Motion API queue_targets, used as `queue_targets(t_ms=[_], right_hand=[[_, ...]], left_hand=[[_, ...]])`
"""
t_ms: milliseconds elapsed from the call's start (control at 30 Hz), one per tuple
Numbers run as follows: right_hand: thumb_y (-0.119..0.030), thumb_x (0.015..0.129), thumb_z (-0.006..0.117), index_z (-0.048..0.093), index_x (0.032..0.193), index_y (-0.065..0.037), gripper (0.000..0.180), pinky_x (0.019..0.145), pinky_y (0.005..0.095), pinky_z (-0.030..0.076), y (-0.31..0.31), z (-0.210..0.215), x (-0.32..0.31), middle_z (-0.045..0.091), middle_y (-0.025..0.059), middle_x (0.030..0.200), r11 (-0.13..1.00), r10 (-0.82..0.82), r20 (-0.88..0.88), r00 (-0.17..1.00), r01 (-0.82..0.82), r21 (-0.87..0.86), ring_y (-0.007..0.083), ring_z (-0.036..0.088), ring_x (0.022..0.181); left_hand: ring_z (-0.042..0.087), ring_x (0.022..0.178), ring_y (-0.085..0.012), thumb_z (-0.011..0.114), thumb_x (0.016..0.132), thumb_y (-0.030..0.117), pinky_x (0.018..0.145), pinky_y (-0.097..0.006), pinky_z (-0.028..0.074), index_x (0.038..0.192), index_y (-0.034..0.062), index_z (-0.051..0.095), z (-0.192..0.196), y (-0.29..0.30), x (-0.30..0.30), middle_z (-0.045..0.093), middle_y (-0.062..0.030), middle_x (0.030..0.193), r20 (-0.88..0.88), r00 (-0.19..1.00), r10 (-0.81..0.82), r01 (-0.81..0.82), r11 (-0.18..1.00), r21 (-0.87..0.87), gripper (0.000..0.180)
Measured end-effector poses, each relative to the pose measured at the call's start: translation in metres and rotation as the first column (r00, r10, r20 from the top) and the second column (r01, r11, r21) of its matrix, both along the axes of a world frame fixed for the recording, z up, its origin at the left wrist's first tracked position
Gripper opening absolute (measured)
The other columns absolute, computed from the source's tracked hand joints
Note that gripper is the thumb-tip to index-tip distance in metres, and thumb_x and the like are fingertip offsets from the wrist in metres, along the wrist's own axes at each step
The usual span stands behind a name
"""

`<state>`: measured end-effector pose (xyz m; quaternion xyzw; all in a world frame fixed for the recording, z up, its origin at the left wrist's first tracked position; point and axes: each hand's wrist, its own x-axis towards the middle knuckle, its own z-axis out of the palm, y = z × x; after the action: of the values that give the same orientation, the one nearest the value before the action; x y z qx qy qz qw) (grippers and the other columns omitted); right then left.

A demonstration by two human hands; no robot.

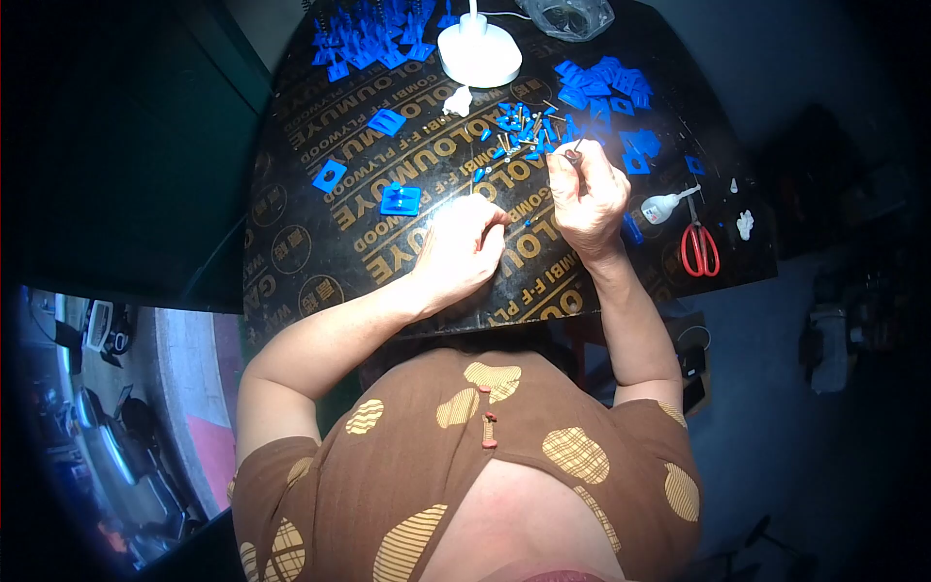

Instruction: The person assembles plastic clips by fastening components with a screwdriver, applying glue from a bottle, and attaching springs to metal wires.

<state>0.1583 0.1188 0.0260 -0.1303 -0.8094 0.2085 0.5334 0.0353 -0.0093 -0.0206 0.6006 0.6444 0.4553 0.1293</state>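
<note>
My left hand (462,244) is closed over the table near its front edge, fingers curled in; anything inside it is hidden. To its right, my raised right hand (590,199) grips a small tool with a dark reddish handle (573,156); its exact kind is too small to tell. Just beyond both hands lies a loose pile of small blue plastic parts and metal pins (524,131). Left of my left hand sits a blue square plate with a raised middle (400,200). Two more blue square pieces, one with a round hole (330,176) and another (386,121), lie farther left.
A white lamp base (479,56) stands at the back, beside many upright blue pieces (373,39). Blue plates (606,82) are heaped at back right, near a clear plastic bag (572,15). Red-handled scissors (699,250), a white squeeze bottle (661,208) and crumpled white tissue (745,225) lie right.
</note>
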Motion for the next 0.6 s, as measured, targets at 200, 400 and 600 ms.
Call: queue_targets(t_ms=[200,400,600], right_hand=[[-0.001,0.083,0.063,0.056,0.08,0.0,0.008,0.049,0.0331,0.045,-0.0003,0.0,-0.0004,0.057,0.0109,0.066,1.0,-0.004,-0.003,1.0,0.004,0.003,0.0251,0.058,0.054],[-0.001,0.083,0.063,0.056,0.08,0.0,0.007,0.048,0.0329,0.045,0.0013,-0.0014,-0.0001,0.057,0.0107,0.066,1.0,0.005,-0.008,1.0,-0.005,0.004,0.0245,0.058,0.054],[-0.001,0.083,0.063,0.056,0.08,0.0,0.007,0.048,0.0326,0.045,0.0004,-0.0012,-0.0004,0.057,0.0106,0.065,1.0,0.002,-0.009,1.0,-0.002,-0.01,0.0244,0.058,0.053]], left_hand=[[0.06,0.075,-0.0231,0.056,0.085,0.004,0.069,-0.031,0.048,0.093,0.0003,0.063,-0.0013,0.0003,-0.0006,0.06,-0.0124,0.083,-0.002,1.0,-0.003,0.003,1.0,0.003,0.012],[0.06,0.075,-0.0233,0.056,0.085,0.004,0.069,-0.031,0.048,0.094,0.0003,0.063,-0.0001,0.0003,0.0,0.06,-0.0125,0.083,0.005,1.0,-0.004,0.004,1.0,0.003,0.012],[0.061,0.075,-0.0236,0.056,0.085,0.005,0.069,-0.031,0.049,0.094,0.0003,0.064,-0.0006,0.0,-0.0003,0.06,-0.0127,0.083,-0.002,1.0,-0.002,0.002,1.0,0.002,0.012]])
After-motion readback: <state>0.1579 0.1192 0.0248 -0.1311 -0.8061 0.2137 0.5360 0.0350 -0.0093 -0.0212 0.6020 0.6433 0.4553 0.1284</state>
